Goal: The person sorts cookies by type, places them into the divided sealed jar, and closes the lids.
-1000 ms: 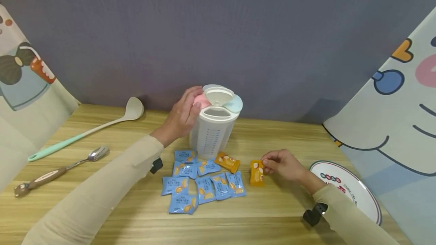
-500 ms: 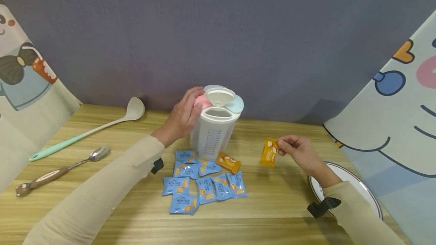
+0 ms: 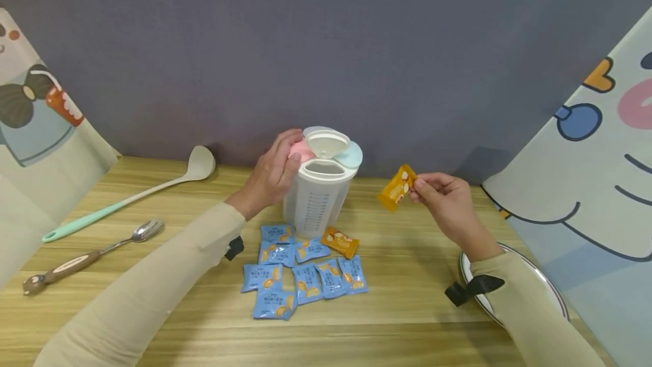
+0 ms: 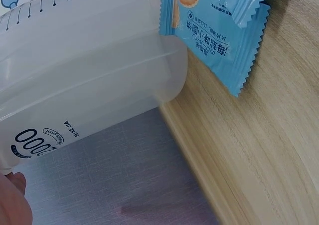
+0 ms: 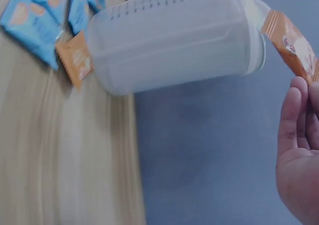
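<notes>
A tall translucent white container (image 3: pixel 318 203) with measuring marks stands near the back wall. Its round lid has a pink flap (image 3: pixel 301 152), a pale blue flap (image 3: pixel 349 155) and an open hole at the front. My left hand (image 3: pixel 270 177) holds the lid's left rim, fingers over the pink flap. Pinched by one end, an orange snack packet (image 3: pixel 397 188) hangs from my right hand (image 3: pixel 448 205), in the air right of the container. In the right wrist view, this packet (image 5: pixel 291 45) overlaps the lid's edge. Another orange packet (image 3: pixel 339 243) lies at the container's base.
Several blue snack packets (image 3: pixel 307 284) lie in front of the container. A ladle (image 3: pixel 153 191) and a spoon (image 3: pixel 148 230) with a brown handle are on the left. Under the right forearm is a white plate (image 3: pixel 552 293). A grey wall (image 3: pixel 326 61) rises behind the table.
My right hand has lifted the orange packet off the table, moving up and toward the back, and the packet now tilts. The left hand and container have stayed in place.
</notes>
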A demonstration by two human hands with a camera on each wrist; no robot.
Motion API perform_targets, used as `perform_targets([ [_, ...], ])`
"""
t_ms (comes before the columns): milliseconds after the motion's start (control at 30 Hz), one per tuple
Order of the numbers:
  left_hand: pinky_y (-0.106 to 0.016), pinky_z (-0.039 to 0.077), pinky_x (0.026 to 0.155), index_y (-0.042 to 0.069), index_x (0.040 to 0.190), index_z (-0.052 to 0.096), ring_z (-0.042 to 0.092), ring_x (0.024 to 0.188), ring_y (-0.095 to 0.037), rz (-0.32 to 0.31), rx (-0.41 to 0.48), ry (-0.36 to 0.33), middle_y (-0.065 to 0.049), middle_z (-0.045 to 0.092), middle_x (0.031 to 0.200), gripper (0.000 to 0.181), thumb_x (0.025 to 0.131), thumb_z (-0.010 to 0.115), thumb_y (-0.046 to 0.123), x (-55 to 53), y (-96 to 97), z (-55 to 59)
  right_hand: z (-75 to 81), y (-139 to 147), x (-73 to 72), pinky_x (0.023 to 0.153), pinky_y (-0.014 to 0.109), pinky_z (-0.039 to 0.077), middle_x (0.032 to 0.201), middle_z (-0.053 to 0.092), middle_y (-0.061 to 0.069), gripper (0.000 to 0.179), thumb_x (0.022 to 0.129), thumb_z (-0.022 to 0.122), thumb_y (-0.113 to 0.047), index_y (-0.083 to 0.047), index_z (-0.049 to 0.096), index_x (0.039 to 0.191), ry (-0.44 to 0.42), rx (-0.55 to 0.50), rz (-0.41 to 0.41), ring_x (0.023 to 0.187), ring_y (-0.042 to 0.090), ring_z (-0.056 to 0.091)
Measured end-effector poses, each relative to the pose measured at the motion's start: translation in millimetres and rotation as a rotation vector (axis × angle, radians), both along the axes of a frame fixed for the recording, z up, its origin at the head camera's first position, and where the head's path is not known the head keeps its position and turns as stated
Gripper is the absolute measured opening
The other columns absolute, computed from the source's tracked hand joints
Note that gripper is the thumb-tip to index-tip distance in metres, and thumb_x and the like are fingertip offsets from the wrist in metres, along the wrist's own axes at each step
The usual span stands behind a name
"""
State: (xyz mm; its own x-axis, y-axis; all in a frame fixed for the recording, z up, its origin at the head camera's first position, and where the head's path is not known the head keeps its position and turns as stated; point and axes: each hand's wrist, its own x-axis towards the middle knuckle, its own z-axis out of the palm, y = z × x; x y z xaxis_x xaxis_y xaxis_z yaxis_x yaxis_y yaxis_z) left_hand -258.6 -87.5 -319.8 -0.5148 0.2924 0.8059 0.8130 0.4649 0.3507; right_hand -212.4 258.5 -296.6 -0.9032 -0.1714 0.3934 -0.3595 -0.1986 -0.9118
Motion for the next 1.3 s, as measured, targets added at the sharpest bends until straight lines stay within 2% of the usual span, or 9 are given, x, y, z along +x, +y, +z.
perform_targets([
  [100, -0.045, 0.037, 0.100, -0.009, 0.129, 0.043, 0.044, 0.123, -0.033, 0.002, 0.000, -0.003, -0.022, 0.042, 0.136, 0.049, 0.098, 0.032, 0.027, -0.3, -0.4, -0.6, 8.1, -9, -3.1, 0.069, 0.027, 0.055, 0.081, 0.068, 0.013, 0.014, 0.088, 0.057, 0.009, 0.007, 0.069, 0.094, 0.016, -0.051, 0.038, 0.070, 0.018, 0.067],
  [200, -0.046, 0.037, 0.100, -0.008, 0.129, 0.043, 0.043, 0.124, -0.033, 0.002, 0.003, -0.007, -0.022, 0.043, 0.136, 0.049, 0.098, 0.031, 0.028, -0.5, -0.9, -1.2, 15.4, -20, -6.2, 0.069, 0.028, 0.055, 0.080, 0.069, 0.014, 0.014, 0.088, 0.057, 0.012, 0.009, 0.069, 0.094, 0.038, -0.091, 0.044, 0.070, 0.019, 0.067],
  [433, -0.048, 0.039, 0.097, -0.008, 0.130, 0.043, 0.044, 0.123, -0.032, 0.009, 0.005, -0.010, -0.021, 0.042, 0.137, 0.053, 0.099, 0.029, 0.033, -0.8, -1.4, -1.8, 27.9, -56, -15.5, 0.065, 0.030, 0.056, 0.077, 0.069, 0.017, 0.009, 0.083, 0.064, 0.011, 0.009, 0.069, 0.090, 0.111, -0.177, -0.036, 0.066, 0.021, 0.067],
  [633, -0.048, 0.039, 0.097, -0.008, 0.130, 0.043, 0.044, 0.124, -0.032, 0.006, 0.004, -0.009, -0.020, 0.042, 0.137, 0.053, 0.100, 0.029, 0.034, -0.6, -0.8, -1.3, 31.2, -76, -20.1, 0.062, 0.030, 0.056, 0.076, 0.069, 0.016, 0.009, 0.081, 0.065, 0.013, 0.007, 0.070, 0.086, 0.150, -0.202, -0.057, 0.063, 0.021, 0.067],
  [833, -0.049, 0.040, 0.096, -0.008, 0.130, 0.043, 0.044, 0.123, -0.033, 0.007, 0.007, -0.008, -0.021, 0.042, 0.137, 0.054, 0.100, 0.028, 0.035, -1.1, -0.4, -1.2, 30.2, -88, -21.8, 0.062, 0.032, 0.056, 0.076, 0.069, 0.014, 0.010, 0.080, 0.067, 0.012, 0.004, 0.071, 0.083, 0.160, -0.168, -0.106, 0.062, 0.020, 0.067],
  [933, -0.050, 0.040, 0.096, -0.008, 0.131, 0.042, 0.044, 0.124, -0.034, 0.008, 0.008, -0.010, -0.021, 0.042, 0.137, 0.056, 0.100, 0.026, 0.036, -1.3, 0.0, -1.1, 29.5, -92, -22.5, 0.063, 0.033, 0.056, 0.076, 0.069, 0.016, 0.005, 0.079, 0.070, 0.009, 0.007, 0.070, 0.084, 0.178, -0.162, -0.112, 0.063, 0.020, 0.067],
  [1033, -0.050, 0.040, 0.096, -0.009, 0.131, 0.042, 0.044, 0.123, -0.034, 0.007, 0.010, -0.009, -0.022, 0.042, 0.137, 0.058, 0.100, 0.025, 0.038, -1.8, 0.6, -1.3, 28.1, -93, -22.1, 0.063, 0.034, 0.056, 0.076, 0.068, 0.019, 0.009, 0.077, 0.073, 0.005, 0.009, 0.069, 0.084, 0.196, -0.131, -0.125, 0.063, 0.021, 0.067],
  [1300, -0.050, 0.040, 0.096, -0.009, 0.131, 0.042, 0.044, 0.123, -0.034, 0.011, 0.016, -0.001, -0.022, 0.042, 0.137, 0.060, 0.101, 0.024, 0.040, -1.4, 0.7, -1.4, 24.7, -96, -22.3, 0.061, 0.032, 0.056, 0.073, 0.069, 0.011, 0.010, 0.077, 0.071, 0.011, 0.003, 0.073, 0.082, 0.227, -0.080, -0.132, 0.061, 0.018, 0.066],
])
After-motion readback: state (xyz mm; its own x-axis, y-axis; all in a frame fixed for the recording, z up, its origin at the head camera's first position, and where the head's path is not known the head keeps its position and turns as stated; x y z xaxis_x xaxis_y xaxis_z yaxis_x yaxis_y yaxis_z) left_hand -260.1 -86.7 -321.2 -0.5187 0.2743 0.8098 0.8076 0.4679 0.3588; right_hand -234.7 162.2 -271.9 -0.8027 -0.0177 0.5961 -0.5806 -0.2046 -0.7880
